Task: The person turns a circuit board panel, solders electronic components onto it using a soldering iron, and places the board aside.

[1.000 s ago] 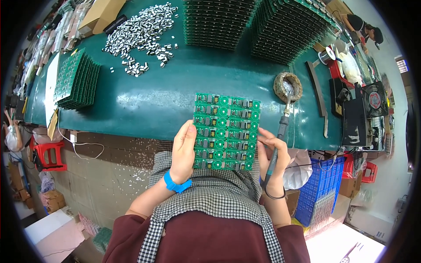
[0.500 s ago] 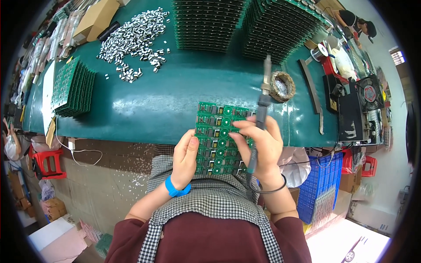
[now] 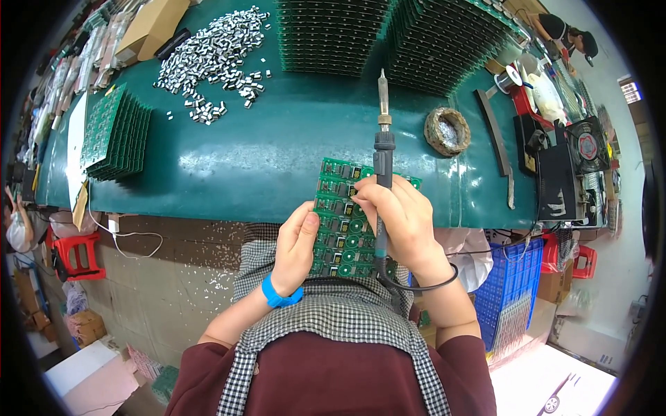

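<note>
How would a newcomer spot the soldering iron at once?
Start at the big green table; by its near edge, the right hand is over a green circuit board. The soldering iron is gripped in that hand, metal tip toward the table's far side. Unlike the flat board, it is a slim dark-grey rod trailing a black cord.

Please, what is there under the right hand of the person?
Under the right hand is part of the green circuit board, which shows to the left; a soldering iron runs through the grip. The section covered by the hand cannot be seen.
</note>
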Tool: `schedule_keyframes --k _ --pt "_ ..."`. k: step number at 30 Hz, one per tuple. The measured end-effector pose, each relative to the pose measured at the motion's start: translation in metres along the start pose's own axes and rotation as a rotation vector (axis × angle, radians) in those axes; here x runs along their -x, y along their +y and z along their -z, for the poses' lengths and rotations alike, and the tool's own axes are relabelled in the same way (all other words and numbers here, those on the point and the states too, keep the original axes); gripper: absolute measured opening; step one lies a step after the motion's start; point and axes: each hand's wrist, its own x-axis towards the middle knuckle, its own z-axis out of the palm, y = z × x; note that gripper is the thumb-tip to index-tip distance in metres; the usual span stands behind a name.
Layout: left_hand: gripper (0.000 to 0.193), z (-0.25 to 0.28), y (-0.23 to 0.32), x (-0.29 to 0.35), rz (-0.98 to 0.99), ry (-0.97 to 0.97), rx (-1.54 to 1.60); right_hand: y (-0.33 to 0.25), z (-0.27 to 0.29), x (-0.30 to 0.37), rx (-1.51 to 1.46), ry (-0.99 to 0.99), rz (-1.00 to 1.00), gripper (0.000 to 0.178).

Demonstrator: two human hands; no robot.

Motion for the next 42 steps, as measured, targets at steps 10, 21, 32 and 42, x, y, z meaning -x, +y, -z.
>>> schedule_keyframes --k 10,21,32,42 --pt "0.034 0.005 0.0 -0.01 0.103 0.104 0.16 0.006 0.027 0.008 0.086 0.199 -0.121 0.033" --pt "0.032 0.014 0.0 -0.023 0.08 0.189 0.185 0.012 0.004 0.071 -0.028 0.249 -0.33 0.028" --pt "0.033 0.014 0.003 -0.018 0.086 0.189 0.199 0.004 -0.008 0.081 -0.201 0.351 -0.41 0.028" --pt "0.03 0.018 0.0 -0.018 0.101 0.2 0.244 0.0 -0.011 0.078 -0.164 0.377 -0.386 0.027"
